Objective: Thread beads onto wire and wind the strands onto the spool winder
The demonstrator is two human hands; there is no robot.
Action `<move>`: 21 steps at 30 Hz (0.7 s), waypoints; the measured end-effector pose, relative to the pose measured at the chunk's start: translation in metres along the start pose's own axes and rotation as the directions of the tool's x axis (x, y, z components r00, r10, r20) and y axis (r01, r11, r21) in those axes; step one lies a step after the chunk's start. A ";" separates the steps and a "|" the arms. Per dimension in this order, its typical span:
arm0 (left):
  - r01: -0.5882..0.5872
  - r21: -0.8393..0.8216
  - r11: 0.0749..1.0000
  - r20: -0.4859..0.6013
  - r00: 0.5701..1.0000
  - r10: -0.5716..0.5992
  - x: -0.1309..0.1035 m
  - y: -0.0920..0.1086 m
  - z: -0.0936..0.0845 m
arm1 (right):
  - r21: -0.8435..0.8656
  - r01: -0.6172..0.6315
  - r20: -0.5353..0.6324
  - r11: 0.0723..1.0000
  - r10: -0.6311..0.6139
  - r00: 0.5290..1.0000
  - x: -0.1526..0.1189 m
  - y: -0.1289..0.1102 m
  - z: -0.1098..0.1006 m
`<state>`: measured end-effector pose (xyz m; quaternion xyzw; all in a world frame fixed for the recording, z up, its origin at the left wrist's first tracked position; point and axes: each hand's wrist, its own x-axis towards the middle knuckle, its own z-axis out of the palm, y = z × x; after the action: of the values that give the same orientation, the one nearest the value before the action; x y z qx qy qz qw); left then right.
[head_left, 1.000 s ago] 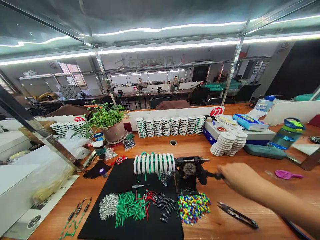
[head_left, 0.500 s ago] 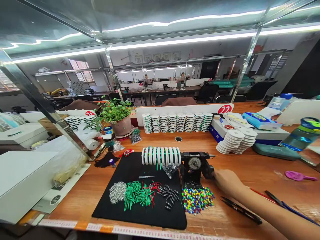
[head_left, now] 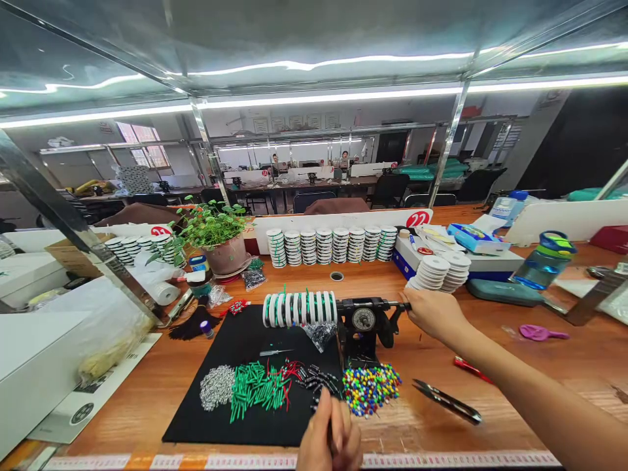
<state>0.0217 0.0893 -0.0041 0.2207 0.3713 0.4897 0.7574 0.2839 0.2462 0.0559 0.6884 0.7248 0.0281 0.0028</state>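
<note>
My right hand (head_left: pixel 432 313) grips the crank handle of a small black winding machine (head_left: pixel 364 324) at the middle of the wooden bench. A row of white spools with green line (head_left: pixel 299 308) sits on the machine's shaft to its left. My left hand (head_left: pixel 330 438) is at the bottom edge, fingers pinched together over the black mat (head_left: pixel 245 428); what it pinches is too small to tell. On the mat lie piles of silver pieces (head_left: pixel 216 387), green tubes (head_left: pixel 255 386) and black pieces (head_left: pixel 318 381). Coloured beads (head_left: pixel 370 388) lie beside the mat.
Black scissors (head_left: pixel 446 401) and a red pen (head_left: pixel 468 369) lie right of the beads. Stacked spools (head_left: pixel 331 245), a potted plant (head_left: pixel 216 235), a stack of white discs (head_left: pixel 438 271), a blue box (head_left: pixel 473 237) and a water bottle (head_left: pixel 540 261) stand behind. White boxes (head_left: pixel 34 366) fill the left.
My right hand has moved up and around with the crank handle, from low at the machine's right to level with its shaft. My left hand has come into view at the bottom edge.
</note>
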 end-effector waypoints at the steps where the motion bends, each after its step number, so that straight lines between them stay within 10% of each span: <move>1: -0.049 -0.062 0.997 0.030 0.998 0.051 0.010 0.013 0.013 | 0.012 -0.001 0.007 1.000 0.000 1.000 0.009 -0.002 0.002; 7: -0.265 -0.138 0.954 0.077 0.958 0.277 0.055 0.070 0.054 | 0.059 0.008 0.099 0.998 -0.014 0.995 0.034 -0.016 0.028; 21: -0.344 0.336 0.877 -0.013 0.929 0.370 0.066 0.081 0.033 | 0.126 -0.017 0.111 0.992 0.003 0.994 0.033 -0.019 0.037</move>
<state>0.0169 0.1843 0.0500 0.3891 0.4291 0.5606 0.5918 0.2651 0.2796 0.0195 0.6913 0.7204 -0.0559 -0.0008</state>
